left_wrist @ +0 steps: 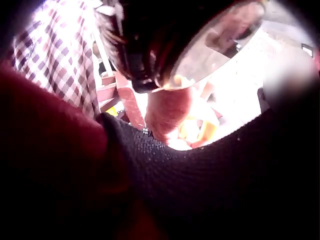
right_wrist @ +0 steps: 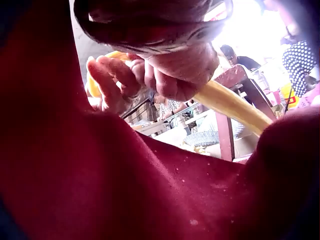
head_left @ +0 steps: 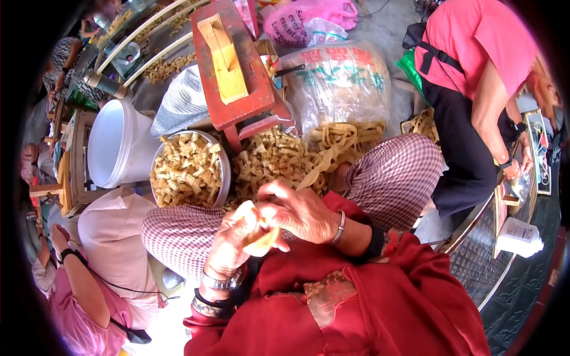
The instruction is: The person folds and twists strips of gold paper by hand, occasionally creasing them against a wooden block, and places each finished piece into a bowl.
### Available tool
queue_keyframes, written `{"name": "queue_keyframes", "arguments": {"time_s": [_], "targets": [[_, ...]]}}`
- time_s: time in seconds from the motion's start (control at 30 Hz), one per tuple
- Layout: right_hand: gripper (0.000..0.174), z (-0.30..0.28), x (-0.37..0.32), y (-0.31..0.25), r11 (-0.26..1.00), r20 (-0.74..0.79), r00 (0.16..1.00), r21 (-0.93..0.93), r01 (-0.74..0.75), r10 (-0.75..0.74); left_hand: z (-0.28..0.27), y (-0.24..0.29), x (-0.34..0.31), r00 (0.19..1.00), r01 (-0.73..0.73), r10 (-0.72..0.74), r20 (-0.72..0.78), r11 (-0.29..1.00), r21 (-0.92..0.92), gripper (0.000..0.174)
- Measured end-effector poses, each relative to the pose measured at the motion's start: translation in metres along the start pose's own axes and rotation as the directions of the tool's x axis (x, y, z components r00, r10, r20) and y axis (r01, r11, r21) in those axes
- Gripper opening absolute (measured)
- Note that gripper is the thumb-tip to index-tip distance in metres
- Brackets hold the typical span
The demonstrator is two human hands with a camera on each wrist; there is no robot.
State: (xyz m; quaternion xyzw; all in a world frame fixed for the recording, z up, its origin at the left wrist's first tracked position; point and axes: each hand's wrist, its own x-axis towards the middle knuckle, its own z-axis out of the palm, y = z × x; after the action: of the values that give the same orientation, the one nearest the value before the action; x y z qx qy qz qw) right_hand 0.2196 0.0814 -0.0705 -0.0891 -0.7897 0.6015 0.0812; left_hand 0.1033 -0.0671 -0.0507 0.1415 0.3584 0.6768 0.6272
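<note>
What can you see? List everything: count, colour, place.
bench: one, red, top centre
wooden block: one, yellow, on bench
bucket: one, white, left
tub: one, white, beside bucket
cut pieces: many, yellowish, in tub, centre pile
strips: several, tan, beside pile
printed bag: one, clear, behind strips
carrier bag: one, pink, top
bottle: one, white, right
other people: several, mixed clothing, edges
held strip: one, yellow, between hands
legs: two, checked, centre
left hand, right hand: two, red sleeves, centre

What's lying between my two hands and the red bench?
A loose heap of cut, yellowish pieces, as the head view shows. The left hand and right hand are on its near side, the red bench beyond it.
</note>
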Motion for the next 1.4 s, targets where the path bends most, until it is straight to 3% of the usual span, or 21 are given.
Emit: {"name": "queue_keyframes", "arguments": {"time_s": [0.03, 0.07, 0.2, 0.33, 0.37, 0.43, 0.47, 0.5, 0.57, 0.67, 0.77, 0.87, 1.0, 1.1, 1.27, 1.4], "targets": [[0.03, -0.001, 0.0, 0.002, 0.999, -0.018, 1.0, -0.046, 0.001, -0.002, -0.005, 0.001, 0.0, 0.998, -0.045, 0.049, 0.051, 0.997, -0.065, 0.048], [0.024, -0.007, -0.002, 0.006, 1.0, -0.041, 0.999, 0.009, 0.02, -0.02, -0.008, 0.006, -0.001, 0.996, -0.083, 0.083, 0.023, 0.997, 0.01, 0.047], [0.016, -0.028, -0.003, 0.014, 0.999, -0.223, 0.974, 0.008, 0.048, -0.045, -0.023, 0.025, -0.017, 0.965, -0.258, 0.245, -0.095, 0.954, -0.155, 0.036], [0.019, -0.02, 0.002, 0.015, 0.997, -0.095, 0.994, -0.066, 0.05, -0.056, -0.026, 0.029, -0.007, 0.93, -0.321, 0.307, -0.204, 0.946, -0.04, 0.04], [0.019, -0.015, 0.005, 0.02, 0.995, -0.098, 0.992, -0.08, 0.067, -0.074, -0.022, 0.027, -0.003, 0.892, -0.345, 0.351, -0.286, 0.936, 0.074, 0.043], [0.017, -0.004, 0.008, 0.025, 0.99, -0.11, 0.988, -0.106, 0.097, -0.108, -0.012, 0.021, 0.006, 0.865, -0.257, 0.357, -0.353, 0.919, 0.298, 0.041], [0.016, -0.002, 0.005, 0.026, 0.996, -0.056, 0.997, -0.073, 0.042, -0.046, -0.02, 0.012, 0.006, 0.841, -0.143, 0.327, -0.432, 0.903, 0.406, 0.039], [0.016, 0.002, 0.006, 0.028, 0.992, -0.075, 0.993, -0.089, 0.087, -0.093, -0.025, 0.01, 0.005, 0.833, -0.014, 0.266, -0.486, 0.888, 0.46, 0.032], [0.016, 0.008, 0.004, 0.032, 0.998, -0.014, 0.999, -0.037, 0.043, -0.044, -0.028, 0.006, 0.007, 0.798, 0.081, 0.212, -0.564, 0.89, 0.449, 0.024], [0.017, 0.016, 0.009, 0.023, 0.992, 0.098, 0.989, 0.044, -0.114, 0.11, -0.028, 0.002, 0.008, 0.826, 0.081, 0.192, -0.529, 0.889, 0.45, 0.019], [0.023, 0.025, 0.015, 0.026, 0.998, 0.054, 0.998, 0.057, -0.029, 0.026, -0.029, 0.001, 0.01, 0.851, 0.047, 0.195, -0.488, 0.897, 0.44, 0.013], [0.024, 0.007, 0.016, 0.019, 0.998, 0.093, 0.994, -0.008, 0.061, -0.06, -0.047, 0.016, 0.001, 0.81, -0.23, 0.327, -0.486, 0.941, 0.249, 0.011], [0.023, -0.02, 0.04, 0.004, 0.998, 0.026, 0.998, -0.019, 0.066, -0.065, -0.035, 0.046, 0.016, 0.782, -0.198, 0.312, -0.539, 0.945, 0.259, 0.008], [0.028, -0.051, 0.081, -0.008, 0.972, -0.046, 0.991, -0.206, 0.116, -0.127, -0.027, 0.083, 0.052, 0.821, -0.281, 0.404, -0.404, 0.901, 0.329, 0.008], [0.029, -0.103, 0.153, -0.021, 0.878, -0.154, 0.944, -0.435, 0.2, -0.291, -0.019, 0.138, 0.115, 0.749, -0.29, 0.54, -0.383, 0.787, 0.544, 0.014], [0.025, -0.128, 0.189, -0.029, 0.801, -0.206, 0.919, -0.576, 0.163, -0.335, -0.023, 0.166, 0.153, 0.742, -0.262, 0.591, -0.316, 0.69, 0.675, 0.013]]}}
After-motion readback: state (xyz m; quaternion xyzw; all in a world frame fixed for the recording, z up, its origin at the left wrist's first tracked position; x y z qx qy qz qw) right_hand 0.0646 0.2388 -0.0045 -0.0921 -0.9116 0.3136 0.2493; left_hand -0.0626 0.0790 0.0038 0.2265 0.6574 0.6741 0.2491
